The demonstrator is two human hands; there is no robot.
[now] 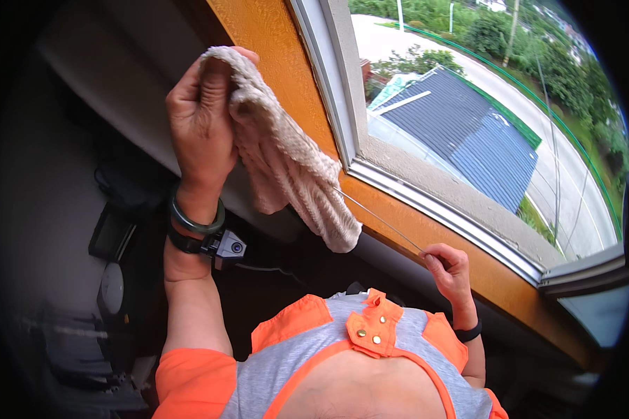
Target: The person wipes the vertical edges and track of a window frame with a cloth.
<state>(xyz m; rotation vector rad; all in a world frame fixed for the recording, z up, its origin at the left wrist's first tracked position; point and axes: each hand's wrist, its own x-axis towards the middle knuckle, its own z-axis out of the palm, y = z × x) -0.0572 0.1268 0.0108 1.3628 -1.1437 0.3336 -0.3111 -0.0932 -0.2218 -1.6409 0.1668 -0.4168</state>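
A beige, textured cloth (293, 157) hangs from my left hand (204, 115), which is raised at the upper left with its thumb and fingers closed on the cloth's top edge. Lower down on the right, my right hand (447, 269) pinches the end of a thin wire or thread (380, 217) between thumb and fingertips. That thin strand runs in a straight line up to the lower part of the cloth; whether it is fixed to the cloth or passes behind a fold cannot be told.
An orange-brown wooden window frame (398, 230) runs diagonally beside the hands, with a white metal track (440, 220) along it. Outside lie a blue corrugated roof (466, 131), a road and greenery. Dark furniture and a white oval object (112, 288) stand at the left.
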